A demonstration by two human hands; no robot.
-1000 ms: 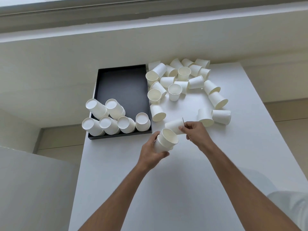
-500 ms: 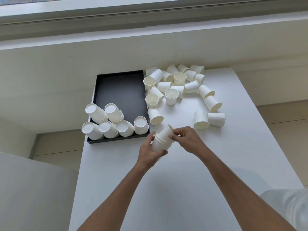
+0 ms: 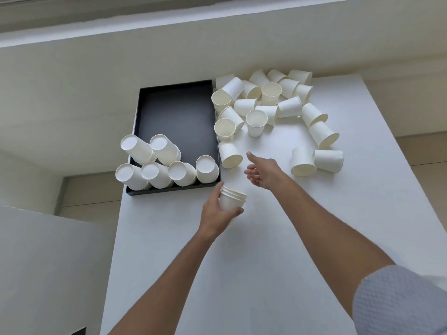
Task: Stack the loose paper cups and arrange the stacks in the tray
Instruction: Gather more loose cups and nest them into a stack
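Observation:
My left hand point(image 3: 219, 215) grips a short stack of white paper cups point(image 3: 231, 199), mouth up, just in front of the black tray's near right corner. My right hand point(image 3: 262, 171) is stretched out, fingers apart and holding nothing, a little to the right of a cup lying on its side point(image 3: 229, 154). The black tray point(image 3: 176, 110) lies at the table's left side. Several cup stacks point(image 3: 158, 165) lie on their sides along its near end. Many loose cups point(image 3: 271, 102) are scattered on the table right of the tray, some upright, some tipped.
The white table point(image 3: 254, 274) is narrow, with its left edge near the tray and its right edge past the cups. Two cups point(image 3: 316, 160) sit apart at the right of my right hand. A wall and ledge rise behind the table.
The cup my right hand held has gone onto the stack in my left hand. My right hand let go and moved forward toward the loose cups.

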